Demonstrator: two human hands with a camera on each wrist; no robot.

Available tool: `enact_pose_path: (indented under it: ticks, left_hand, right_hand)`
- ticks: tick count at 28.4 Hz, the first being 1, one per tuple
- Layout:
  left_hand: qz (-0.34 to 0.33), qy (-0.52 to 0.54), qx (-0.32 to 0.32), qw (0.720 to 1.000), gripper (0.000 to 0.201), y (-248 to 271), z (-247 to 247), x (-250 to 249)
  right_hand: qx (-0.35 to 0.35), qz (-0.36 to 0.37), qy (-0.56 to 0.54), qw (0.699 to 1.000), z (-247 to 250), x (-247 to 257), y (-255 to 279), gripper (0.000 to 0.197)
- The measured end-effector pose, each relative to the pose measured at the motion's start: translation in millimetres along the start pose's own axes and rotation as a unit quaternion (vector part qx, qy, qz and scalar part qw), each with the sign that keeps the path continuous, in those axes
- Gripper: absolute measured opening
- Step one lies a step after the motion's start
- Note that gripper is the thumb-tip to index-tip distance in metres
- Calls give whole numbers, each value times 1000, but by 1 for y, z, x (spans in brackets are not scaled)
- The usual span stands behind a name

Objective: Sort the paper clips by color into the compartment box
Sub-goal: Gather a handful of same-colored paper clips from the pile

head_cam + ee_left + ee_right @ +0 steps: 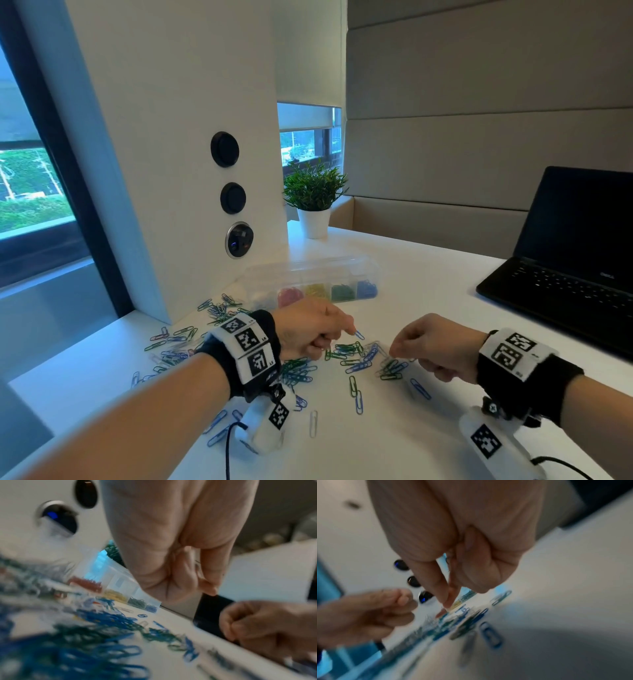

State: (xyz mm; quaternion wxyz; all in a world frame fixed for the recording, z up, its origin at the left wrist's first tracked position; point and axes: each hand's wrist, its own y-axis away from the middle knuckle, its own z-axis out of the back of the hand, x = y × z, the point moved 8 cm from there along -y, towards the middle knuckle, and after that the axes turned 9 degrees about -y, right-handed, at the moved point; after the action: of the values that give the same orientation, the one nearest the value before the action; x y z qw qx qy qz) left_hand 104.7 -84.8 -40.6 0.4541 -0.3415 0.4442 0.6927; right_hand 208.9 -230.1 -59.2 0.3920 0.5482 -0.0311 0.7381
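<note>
A clear compartment box (pixel 310 272) lies at the back of the white table with red, yellow, green and blue clips in separate cells; it also shows in the left wrist view (pixel 120 580). In front of it is a scattered pile of mostly blue and green paper clips (pixel 356 358). My left hand (pixel 352 331) is curled just above the pile and pinches a blue paper clip (pixel 359 335) at its fingertip. My right hand (pixel 393 353) has thumb and forefinger (pixel 443 595) pressed together down on a clip in the pile, its other fingers curled. Both wrist views are blurred.
More loose clips (pixel 178 339) spread out to the left, towards the table edge and a white pillar with round sockets (pixel 233 198). A potted plant (pixel 313 202) stands behind the box. An open black laptop (pixel 565 270) sits at the right.
</note>
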Motion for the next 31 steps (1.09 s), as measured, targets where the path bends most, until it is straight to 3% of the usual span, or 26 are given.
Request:
enact_pose_path:
  ticks: [1,4,7,10,14,16,18,20,22,24,27,29,31]
  left_hand:
    - [-12,-106,-16,994,17,0,1,-2]
    - [-79,-373,-4,924,12,0,-13,-15]
    - [-96,-479,36,872,19,3,-32,-14]
    - [-118,-540,34,833,19,1,-43,-15]
    - [-87,-585,48,805,16,-1,-47,-10]
    - [-57,-580,58,811,18,-3,-41,-4]
    - [-34,-540,63,838,21,-6,-27,-1]
    - [13,-418,44,907,24,-8,-6,5]
    - [65,-186,19,980,24,-8,10,14]
    - [68,3,-2,998,21,-9,20,18]
    - [47,162,-11,986,15,-15,28,16]
    - [57,205,-23,977,16,-20,33,16]
    - [83,167,-42,982,23,-26,35,17]
  right_hand:
    - [-8,30,94,995,-1,7,2,10]
    - [-22,112,275,955,-11,24,4,11]
    - [-11,118,349,930,-22,24,-1,17]
    - [-7,111,398,911,-29,22,-4,17]
    - [9,120,425,897,-29,23,-4,11]
    - [12,107,312,944,-19,24,-4,17]
    - [21,42,31,998,-6,14,-7,26]
    - [48,-39,-238,969,-4,2,-10,20]
    - [90,-77,-361,925,-10,2,-10,8]
    - [116,-77,-415,899,-15,5,-12,7]
    - [136,-84,-436,886,-22,7,-17,8]
    - [137,-93,-422,891,-24,8,-22,8]
    - [109,-97,-362,921,-20,6,-30,12]
